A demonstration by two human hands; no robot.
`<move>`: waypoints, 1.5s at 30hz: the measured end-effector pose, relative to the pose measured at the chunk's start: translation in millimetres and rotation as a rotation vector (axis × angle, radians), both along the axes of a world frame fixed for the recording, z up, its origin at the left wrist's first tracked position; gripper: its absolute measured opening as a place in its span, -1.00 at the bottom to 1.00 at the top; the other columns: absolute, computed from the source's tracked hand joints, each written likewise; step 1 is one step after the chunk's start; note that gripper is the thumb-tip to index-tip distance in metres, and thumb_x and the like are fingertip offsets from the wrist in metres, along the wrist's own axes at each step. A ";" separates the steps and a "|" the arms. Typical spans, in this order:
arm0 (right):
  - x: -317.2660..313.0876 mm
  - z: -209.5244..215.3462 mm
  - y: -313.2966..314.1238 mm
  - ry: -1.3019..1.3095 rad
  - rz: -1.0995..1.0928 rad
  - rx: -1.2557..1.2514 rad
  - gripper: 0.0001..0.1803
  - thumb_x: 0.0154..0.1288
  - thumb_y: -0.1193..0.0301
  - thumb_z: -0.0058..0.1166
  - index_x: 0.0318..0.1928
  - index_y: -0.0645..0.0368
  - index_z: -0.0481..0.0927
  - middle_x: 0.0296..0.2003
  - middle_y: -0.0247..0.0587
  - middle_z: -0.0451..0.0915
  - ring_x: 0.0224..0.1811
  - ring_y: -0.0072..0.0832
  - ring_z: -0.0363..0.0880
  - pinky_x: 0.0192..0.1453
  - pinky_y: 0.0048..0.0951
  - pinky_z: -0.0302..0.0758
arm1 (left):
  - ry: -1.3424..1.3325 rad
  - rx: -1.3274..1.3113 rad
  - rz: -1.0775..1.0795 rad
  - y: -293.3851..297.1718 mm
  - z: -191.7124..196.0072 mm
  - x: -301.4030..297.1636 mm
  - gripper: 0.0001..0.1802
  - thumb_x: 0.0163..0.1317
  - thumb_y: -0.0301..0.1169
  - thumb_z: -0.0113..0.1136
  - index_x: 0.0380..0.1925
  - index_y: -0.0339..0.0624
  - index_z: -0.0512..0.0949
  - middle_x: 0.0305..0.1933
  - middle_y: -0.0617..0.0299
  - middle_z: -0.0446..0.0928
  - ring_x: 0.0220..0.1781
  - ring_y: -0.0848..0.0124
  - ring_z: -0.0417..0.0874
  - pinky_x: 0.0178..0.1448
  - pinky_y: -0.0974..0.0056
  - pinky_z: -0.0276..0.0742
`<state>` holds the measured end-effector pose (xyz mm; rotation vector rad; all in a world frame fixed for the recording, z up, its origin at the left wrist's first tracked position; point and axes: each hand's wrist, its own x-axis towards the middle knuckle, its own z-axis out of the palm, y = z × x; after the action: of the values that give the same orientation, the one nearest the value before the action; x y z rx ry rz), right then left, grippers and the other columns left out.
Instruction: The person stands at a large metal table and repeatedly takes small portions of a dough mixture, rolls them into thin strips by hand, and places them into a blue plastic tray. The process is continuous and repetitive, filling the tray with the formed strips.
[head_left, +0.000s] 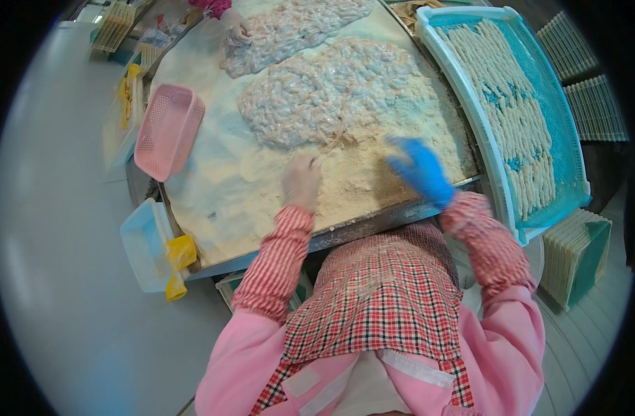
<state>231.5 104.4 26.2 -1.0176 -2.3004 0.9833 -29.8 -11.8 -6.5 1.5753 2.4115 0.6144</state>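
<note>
Left hand (301, 182) presses flat into breadcrumbs (359, 182), blurred blue-gloved right hand (420, 170) indeterminate; peeled shrimp (331, 97) likely soft, slippery, best pinched mid-body.

Matt, grainy breadcrumb layer (359, 184) over a dull metal counter (373, 223); perforated pink plastic basket (168, 132); turquoise plastic mesh tray (470, 104); smooth blue rubber-gloved right hand (421, 170); checked cloth apron (380, 298).

**Blurred, cut off and unreadable**

The right hand (420, 170), in a blue glove, is motion-blurred; its grip cannot be told. A co-worker's hand (235, 28) shows only partly at the top edge. The stacked racks (586, 90) run into the dark rim.
</note>
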 end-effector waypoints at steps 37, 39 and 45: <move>-64.6 -77.2 -63.2 0.426 -0.255 -1.226 -0.72 0.34 0.22 0.06 -0.30 0.20 0.59 -0.53 -0.30 0.51 -0.50 -0.50 0.43 -0.38 -0.37 0.39 | -0.215 -0.087 -0.022 -33.8 -20.8 64.6 -0.61 0.13 -0.41 0.12 0.00 -0.20 0.52 -0.01 -0.05 0.49 0.05 0.00 0.47 0.16 0.11 0.40; -66.2 -77.7 -55.8 0.528 -0.297 -1.456 -0.63 0.34 0.11 0.06 -0.38 0.17 0.60 -0.56 -0.36 0.49 -0.54 -0.56 0.38 -0.41 -0.41 0.36 | -0.140 -0.050 -0.071 -35.0 -6.1 84.5 -0.59 0.13 -0.42 0.11 0.02 -0.20 0.50 -0.04 -0.04 0.49 0.02 -0.02 0.47 0.17 0.09 0.38; -99.2 -45.1 -84.3 0.836 -0.453 -1.553 -0.53 0.42 0.02 -0.09 -0.02 0.17 0.54 -0.19 -0.24 0.55 -0.20 -0.56 0.46 -0.09 -0.43 0.43 | -0.025 0.260 0.134 -1.3 13.3 76.8 -0.51 0.34 -0.30 -0.08 0.21 -0.33 0.32 0.31 -0.07 0.29 0.36 0.06 0.25 0.44 0.10 0.02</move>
<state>132.4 20.2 -18.9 -1.1038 -0.3227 2.3547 47.0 -13.1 6.8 1.4927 2.5168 1.0029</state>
